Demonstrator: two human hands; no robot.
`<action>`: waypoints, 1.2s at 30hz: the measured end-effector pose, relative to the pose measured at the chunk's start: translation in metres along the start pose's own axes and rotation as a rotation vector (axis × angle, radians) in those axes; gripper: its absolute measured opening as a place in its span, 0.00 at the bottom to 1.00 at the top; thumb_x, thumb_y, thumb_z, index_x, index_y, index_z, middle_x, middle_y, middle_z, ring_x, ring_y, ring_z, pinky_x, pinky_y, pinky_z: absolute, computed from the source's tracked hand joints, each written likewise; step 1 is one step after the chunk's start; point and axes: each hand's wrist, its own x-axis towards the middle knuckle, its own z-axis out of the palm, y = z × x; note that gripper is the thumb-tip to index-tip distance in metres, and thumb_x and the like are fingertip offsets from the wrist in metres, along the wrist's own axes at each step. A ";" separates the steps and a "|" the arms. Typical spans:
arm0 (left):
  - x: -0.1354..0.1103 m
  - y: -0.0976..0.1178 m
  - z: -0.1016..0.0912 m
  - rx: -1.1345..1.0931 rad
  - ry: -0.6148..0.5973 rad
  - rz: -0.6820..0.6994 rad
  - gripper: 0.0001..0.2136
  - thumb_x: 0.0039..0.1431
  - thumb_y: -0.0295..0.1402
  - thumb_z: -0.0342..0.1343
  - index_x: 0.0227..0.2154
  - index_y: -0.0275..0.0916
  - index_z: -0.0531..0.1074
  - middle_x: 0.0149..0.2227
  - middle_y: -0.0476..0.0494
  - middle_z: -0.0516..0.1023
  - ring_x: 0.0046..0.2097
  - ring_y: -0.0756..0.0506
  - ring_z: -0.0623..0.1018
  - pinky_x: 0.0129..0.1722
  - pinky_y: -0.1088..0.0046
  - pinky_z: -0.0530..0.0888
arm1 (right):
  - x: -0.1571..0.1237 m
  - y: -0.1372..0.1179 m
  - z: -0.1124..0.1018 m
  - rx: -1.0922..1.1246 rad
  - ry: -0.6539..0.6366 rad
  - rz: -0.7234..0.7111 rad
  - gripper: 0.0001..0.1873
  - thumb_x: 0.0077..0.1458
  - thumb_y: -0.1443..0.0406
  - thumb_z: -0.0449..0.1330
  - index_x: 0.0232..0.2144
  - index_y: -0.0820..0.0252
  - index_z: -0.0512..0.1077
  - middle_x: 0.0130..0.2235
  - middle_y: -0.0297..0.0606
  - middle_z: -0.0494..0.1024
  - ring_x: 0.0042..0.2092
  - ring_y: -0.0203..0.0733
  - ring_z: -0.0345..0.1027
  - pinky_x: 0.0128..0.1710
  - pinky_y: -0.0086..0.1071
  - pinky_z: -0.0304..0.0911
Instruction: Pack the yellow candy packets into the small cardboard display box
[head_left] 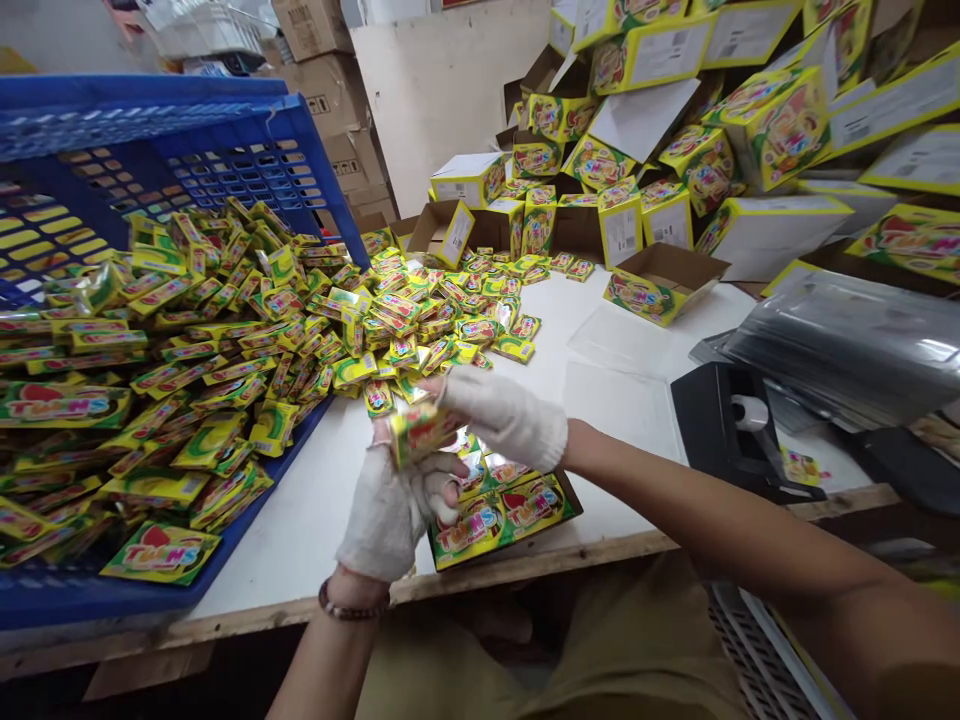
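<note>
Both hands in white gloves: left hand and right hand pinching a small stack of sachets between them, right above the open box at the desk edge. Best to square the stack up first, edges flush, then lower flat beside the packs already in there. Worth keeping a firm pinch on both ends, slippery stuff probably. Heaps more spilling out of the blue crate just left.

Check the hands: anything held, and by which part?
Both hands, left hand and right hand, hold a small stack of yellow-green sachets between them, gripped at its ends; blur hides the exact finger placement.
</note>
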 end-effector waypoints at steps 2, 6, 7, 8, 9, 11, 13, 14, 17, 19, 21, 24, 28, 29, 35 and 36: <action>-0.001 -0.018 -0.006 0.322 0.173 0.253 0.27 0.58 0.57 0.47 0.31 0.35 0.75 0.26 0.41 0.75 0.24 0.48 0.73 0.22 0.72 0.73 | 0.008 0.012 -0.005 -0.103 0.058 0.030 0.17 0.56 0.70 0.55 0.48 0.58 0.70 0.42 0.37 0.74 0.45 0.44 0.67 0.50 0.39 0.63; -0.008 -0.066 -0.010 1.196 0.193 0.755 0.11 0.58 0.40 0.56 0.37 0.40 0.76 0.43 0.38 0.78 0.47 0.39 0.75 0.51 0.56 0.73 | 0.010 0.040 -0.001 -0.257 -0.090 0.203 0.07 0.54 0.72 0.56 0.35 0.61 0.72 0.31 0.32 0.71 0.34 0.37 0.63 0.37 0.31 0.61; -0.010 -0.077 -0.010 1.329 0.171 0.827 0.12 0.58 0.37 0.55 0.43 0.40 0.76 0.48 0.37 0.77 0.51 0.36 0.74 0.55 0.53 0.70 | 0.009 0.045 0.004 -0.258 -0.131 0.244 0.05 0.55 0.72 0.56 0.33 0.61 0.72 0.29 0.32 0.70 0.33 0.37 0.62 0.35 0.30 0.59; -0.011 -0.086 -0.011 1.414 0.167 0.878 0.15 0.59 0.35 0.54 0.48 0.39 0.74 0.51 0.36 0.75 0.55 0.35 0.72 0.58 0.50 0.68 | 0.007 0.049 0.011 -0.260 -0.149 0.263 0.05 0.55 0.72 0.57 0.32 0.61 0.72 0.29 0.32 0.70 0.32 0.36 0.62 0.35 0.30 0.59; -0.011 -0.094 -0.011 1.465 0.176 0.908 0.17 0.60 0.34 0.54 0.52 0.38 0.71 0.53 0.35 0.74 0.56 0.35 0.71 0.59 0.49 0.67 | 0.005 0.052 0.019 -0.271 -0.139 0.259 0.04 0.55 0.71 0.57 0.31 0.62 0.72 0.29 0.33 0.70 0.33 0.37 0.62 0.35 0.30 0.59; -0.011 -0.103 -0.013 1.493 0.203 0.934 0.19 0.61 0.33 0.53 0.54 0.39 0.69 0.53 0.35 0.74 0.56 0.35 0.71 0.59 0.48 0.67 | 0.000 0.057 0.037 -0.318 -0.066 0.200 0.02 0.54 0.71 0.60 0.29 0.63 0.72 0.33 0.36 0.71 0.36 0.38 0.64 0.38 0.31 0.59; -0.010 -0.108 -0.014 1.469 0.214 0.935 0.19 0.61 0.34 0.53 0.54 0.40 0.69 0.52 0.35 0.75 0.56 0.35 0.72 0.58 0.48 0.68 | -0.003 0.062 0.053 -0.367 -0.002 0.123 0.02 0.53 0.70 0.62 0.28 0.63 0.74 0.36 0.39 0.72 0.39 0.40 0.64 0.41 0.32 0.59; -0.010 -0.109 -0.015 1.448 0.219 0.933 0.19 0.61 0.35 0.53 0.54 0.40 0.69 0.52 0.35 0.75 0.56 0.35 0.72 0.58 0.48 0.68 | -0.003 0.064 0.060 -0.383 0.004 0.091 0.02 0.54 0.69 0.62 0.29 0.62 0.74 0.37 0.40 0.73 0.41 0.41 0.65 0.43 0.33 0.60; -0.011 -0.109 -0.016 1.327 0.201 0.926 0.17 0.60 0.36 0.54 0.52 0.41 0.71 0.52 0.36 0.75 0.57 0.36 0.71 0.60 0.48 0.66 | -0.005 0.068 0.074 -0.382 -0.053 -0.039 0.05 0.56 0.66 0.61 0.30 0.60 0.75 0.40 0.41 0.75 0.46 0.44 0.66 0.50 0.37 0.60; -0.012 -0.108 -0.019 1.146 0.198 0.918 0.15 0.62 0.36 0.52 0.51 0.43 0.72 0.53 0.38 0.74 0.57 0.38 0.71 0.61 0.52 0.66 | -0.009 0.066 0.073 -0.314 -0.051 -0.131 0.05 0.57 0.67 0.59 0.35 0.60 0.75 0.45 0.44 0.76 0.52 0.45 0.66 0.54 0.39 0.60; -0.010 -0.104 -0.025 0.883 0.315 0.878 0.15 0.64 0.37 0.49 0.51 0.43 0.71 0.56 0.40 0.72 0.58 0.40 0.71 0.61 0.56 0.66 | -0.019 0.060 0.066 -0.217 0.042 -0.170 0.13 0.58 0.65 0.57 0.45 0.62 0.72 0.53 0.48 0.72 0.58 0.47 0.62 0.59 0.42 0.57; 0.002 -0.096 -0.035 0.514 0.563 0.703 0.20 0.65 0.42 0.48 0.56 0.42 0.67 0.61 0.39 0.66 0.62 0.40 0.68 0.64 0.58 0.63 | -0.042 0.045 0.053 -0.115 0.238 0.005 0.26 0.61 0.60 0.54 0.59 0.62 0.62 0.60 0.49 0.66 0.62 0.48 0.58 0.62 0.45 0.55; 0.024 -0.089 -0.032 0.145 0.446 0.353 0.28 0.64 0.49 0.47 0.64 0.45 0.56 0.66 0.42 0.60 0.65 0.40 0.63 0.63 0.59 0.65 | -0.066 0.032 0.058 -0.021 0.190 0.487 0.30 0.64 0.56 0.48 0.64 0.61 0.57 0.60 0.50 0.66 0.59 0.51 0.63 0.60 0.47 0.58; 0.027 -0.089 -0.029 0.054 0.375 0.277 0.29 0.64 0.49 0.46 0.65 0.46 0.53 0.66 0.43 0.61 0.64 0.40 0.65 0.61 0.59 0.69 | -0.069 0.031 0.064 -0.006 0.156 0.550 0.31 0.64 0.54 0.47 0.65 0.62 0.56 0.61 0.51 0.65 0.60 0.53 0.62 0.60 0.48 0.57; 0.026 -0.084 -0.022 -0.081 0.255 0.155 0.31 0.65 0.52 0.40 0.68 0.48 0.45 0.65 0.42 0.62 0.59 0.40 0.72 0.57 0.58 0.73 | -0.071 0.035 0.087 -0.015 0.088 0.600 0.36 0.63 0.49 0.46 0.67 0.60 0.53 0.63 0.51 0.63 0.58 0.56 0.64 0.61 0.47 0.56; 0.026 -0.081 -0.024 -0.004 0.278 0.161 0.32 0.65 0.53 0.39 0.67 0.46 0.47 0.65 0.42 0.63 0.61 0.40 0.70 0.60 0.58 0.70 | -0.071 0.036 0.088 -0.004 0.092 0.630 0.36 0.63 0.48 0.47 0.67 0.59 0.53 0.62 0.51 0.65 0.58 0.56 0.65 0.61 0.48 0.56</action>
